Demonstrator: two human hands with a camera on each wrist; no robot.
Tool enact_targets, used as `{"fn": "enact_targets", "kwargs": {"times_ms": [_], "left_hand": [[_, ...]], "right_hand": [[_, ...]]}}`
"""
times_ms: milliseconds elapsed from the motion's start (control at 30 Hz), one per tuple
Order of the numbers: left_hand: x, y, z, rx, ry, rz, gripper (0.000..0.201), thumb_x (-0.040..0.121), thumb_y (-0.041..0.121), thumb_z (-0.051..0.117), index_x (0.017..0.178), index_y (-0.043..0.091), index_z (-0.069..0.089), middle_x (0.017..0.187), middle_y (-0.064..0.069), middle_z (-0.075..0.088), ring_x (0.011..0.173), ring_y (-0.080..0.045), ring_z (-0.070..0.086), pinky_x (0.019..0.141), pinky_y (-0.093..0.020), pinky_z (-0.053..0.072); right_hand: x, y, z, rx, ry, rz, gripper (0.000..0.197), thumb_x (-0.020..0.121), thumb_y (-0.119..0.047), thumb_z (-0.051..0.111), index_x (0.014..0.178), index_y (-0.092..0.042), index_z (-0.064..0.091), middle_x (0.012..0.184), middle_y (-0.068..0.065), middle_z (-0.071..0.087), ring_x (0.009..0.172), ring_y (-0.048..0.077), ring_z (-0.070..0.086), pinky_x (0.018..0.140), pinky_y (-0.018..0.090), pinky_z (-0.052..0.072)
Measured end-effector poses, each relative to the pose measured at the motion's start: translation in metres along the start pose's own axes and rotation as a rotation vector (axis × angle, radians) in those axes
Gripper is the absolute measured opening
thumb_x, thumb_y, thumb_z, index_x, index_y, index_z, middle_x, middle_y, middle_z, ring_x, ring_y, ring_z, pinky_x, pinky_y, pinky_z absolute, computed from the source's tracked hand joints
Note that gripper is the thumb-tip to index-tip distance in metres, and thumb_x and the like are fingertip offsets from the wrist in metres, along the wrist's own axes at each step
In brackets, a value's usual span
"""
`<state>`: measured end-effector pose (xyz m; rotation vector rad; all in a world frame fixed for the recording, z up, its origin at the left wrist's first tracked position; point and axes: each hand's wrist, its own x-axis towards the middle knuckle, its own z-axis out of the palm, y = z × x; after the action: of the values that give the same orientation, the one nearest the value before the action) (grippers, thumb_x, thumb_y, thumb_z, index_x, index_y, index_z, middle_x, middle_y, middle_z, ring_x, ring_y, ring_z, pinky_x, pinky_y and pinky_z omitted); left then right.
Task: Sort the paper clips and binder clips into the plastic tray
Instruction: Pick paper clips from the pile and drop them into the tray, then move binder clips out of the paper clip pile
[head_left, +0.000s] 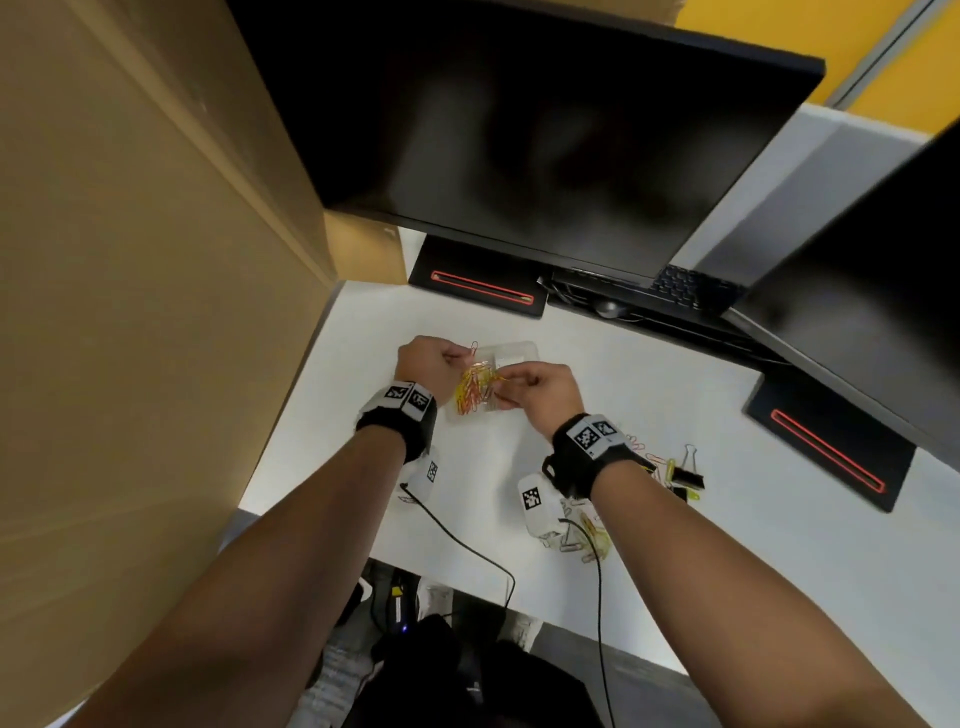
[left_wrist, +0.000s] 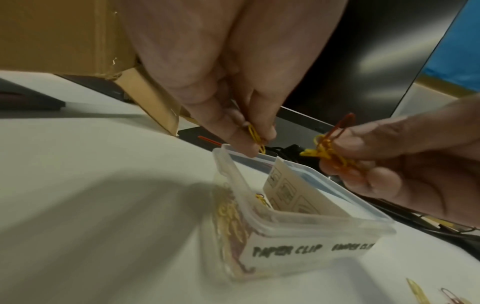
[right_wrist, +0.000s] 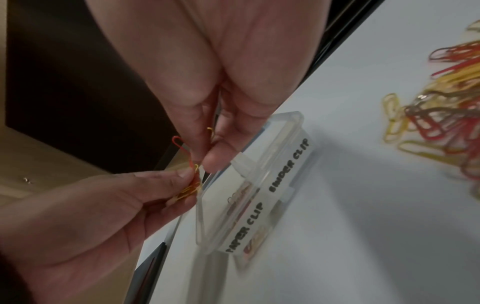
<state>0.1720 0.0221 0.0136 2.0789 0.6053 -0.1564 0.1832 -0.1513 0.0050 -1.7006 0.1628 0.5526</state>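
Note:
A clear plastic tray (head_left: 519, 349) with a card divider carries the labels PAPER CLIP and BINDER CLIP (left_wrist: 306, 250). Several yellow and red paper clips (head_left: 472, 392) lie in its paper-clip side. Both hands hover just above it. My left hand (head_left: 464, 358) (left_wrist: 255, 142) pinches yellow paper clips between thumb and fingertips. My right hand (head_left: 511, 382) (right_wrist: 205, 150) pinches a tangle of yellow and red paper clips (left_wrist: 328, 152), with one red clip (right_wrist: 178, 144) sticking up. The two bunches almost touch; I cannot tell whether they are linked.
Loose paper clips (head_left: 589, 538) and black binder clips (head_left: 688, 474) lie on the white desk near my right forearm, seen as a pile (right_wrist: 446, 98). A cardboard box (head_left: 130, 260) stands left. Monitors (head_left: 545, 130) and their bases (head_left: 478, 283) stand behind the tray. Cables (head_left: 467, 551) trail off the front edge.

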Motion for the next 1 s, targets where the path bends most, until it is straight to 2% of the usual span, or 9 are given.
{"fn": "enact_targets", "kwargs": {"times_ms": [167,267,433,533,633,733,833,900,1000], "left_hand": [[0.003,-0.004,-0.003,0.001,0.0,-0.003,0.017,0.081,0.024,0.076,0.096,0.016,0.077,0.092,-0.002,0.076,0.085,-0.012,0.069,0.086,-0.019,0.051],[0.001,-0.003,-0.004,0.036,0.027,0.025,0.017,0.085,0.029,0.07,0.094,0.017,0.078,0.091,-0.001,0.076,0.087,-0.015,0.07,0.085,-0.02,0.051],[-0.007,-0.001,-0.003,0.08,0.031,0.106,0.011,0.079,0.031,0.074,0.084,0.022,0.078,0.082,0.006,0.075,0.082,-0.01,0.07,0.081,-0.02,0.052],[-0.024,0.007,0.006,0.034,0.008,0.15,0.011,0.076,0.032,0.078,0.079,0.023,0.074,0.074,0.01,0.071,0.071,-0.002,0.066,0.071,-0.016,0.053],[-0.051,0.015,0.024,0.048,-0.088,0.302,0.01,0.078,0.029,0.078,0.079,0.02,0.072,0.074,0.009,0.069,0.066,-0.003,0.062,0.067,-0.007,0.048],[-0.071,0.011,0.05,0.116,-0.242,0.401,0.009,0.082,0.03,0.074,0.082,0.021,0.072,0.08,0.01,0.069,0.071,-0.002,0.062,0.069,-0.017,0.053],[-0.083,0.003,0.078,0.249,-0.336,0.431,0.012,0.084,0.033,0.071,0.092,0.025,0.072,0.089,0.008,0.065,0.078,-0.005,0.061,0.076,-0.028,0.055],[-0.09,0.0,0.096,0.338,-0.383,0.43,0.021,0.085,0.036,0.069,0.104,0.027,0.069,0.099,0.005,0.061,0.086,-0.01,0.06,0.08,-0.029,0.052],[-0.095,-0.003,0.121,0.476,-0.45,0.454,0.037,0.086,0.039,0.066,0.122,0.031,0.062,0.114,0.003,0.054,0.104,-0.015,0.056,0.089,-0.032,0.05]], "right_hand": [[0.002,-0.006,0.007,-0.067,-0.038,0.02,0.015,0.079,0.004,0.072,0.094,-0.001,0.073,0.084,0.015,0.075,0.072,0.025,0.073,0.071,0.031,0.061],[-0.003,-0.01,0.008,-0.047,-0.069,0.033,0.018,0.083,0.006,0.067,0.1,0.0,0.071,0.092,0.019,0.073,0.081,0.027,0.072,0.07,0.033,0.062],[-0.025,-0.006,-0.007,-0.189,-0.065,-0.075,0.022,0.086,-0.004,0.06,0.102,-0.015,0.071,0.089,0.006,0.074,0.081,0.019,0.071,0.064,0.032,0.061],[-0.051,0.014,-0.036,-0.318,-0.004,-0.099,0.018,0.085,-0.015,0.061,0.094,-0.025,0.072,0.085,0.002,0.075,0.077,0.02,0.07,0.069,0.031,0.06],[-0.079,0.043,-0.082,-0.462,0.12,-0.094,0.018,0.086,-0.011,0.062,0.094,-0.023,0.072,0.09,-0.005,0.074,0.081,0.01,0.067,0.077,0.021,0.053],[-0.104,0.073,-0.132,-0.577,0.344,-0.033,0.017,0.086,-0.009,0.062,0.098,-0.017,0.071,0.097,0.001,0.069,0.084,0.014,0.063,0.073,0.015,0.045],[-0.12,0.1,-0.166,-0.717,0.443,0.03,0.029,0.081,-0.013,0.069,0.109,-0.015,0.063,0.098,0.005,0.056,0.089,0.025,0.06,0.077,0.025,0.045],[-0.125,0.113,-0.174,-0.772,0.404,0.074,0.043,0.079,-0.019,0.071,0.12,-0.018,0.059,0.104,0.008,0.053,0.095,0.027,0.057,0.083,0.033,0.05],[-0.126,0.124,-0.173,-0.808,0.355,0.09,0.048,0.08,-0.019,0.07,0.126,-0.021,0.056,0.111,0.012,0.055,0.101,0.03,0.055,0.09,0.038,0.05]]}}
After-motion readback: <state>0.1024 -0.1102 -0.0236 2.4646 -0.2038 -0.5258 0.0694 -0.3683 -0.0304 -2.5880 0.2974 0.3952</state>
